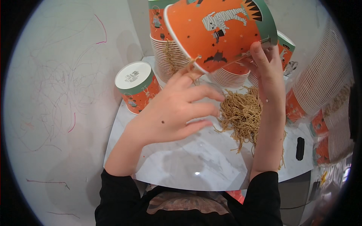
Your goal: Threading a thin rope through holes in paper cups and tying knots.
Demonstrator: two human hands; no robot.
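A large orange paper bucket (230,41) with a green base band and mummy and bat pictures is tilted in the air, its white rim toward the left. My right hand (266,62) grips it near the base, thumb on the printed side. At the rim, my left hand (175,107) has its index fingertip on a tan string (194,71) that hangs there. Its other fingers stretch out loosely; the thumb is hidden. Between my forearms a loose heap of tan strings (241,113) lies on the white marbled table (188,162).
At the left stands an upside-down paper bucket (134,77). Behind the held bucket rise stacks of nested buckets (166,60), one with strings draped over it. More stacks in clear plastic (315,71) lean at the right. A small black object (300,148) lies near the table's right edge.
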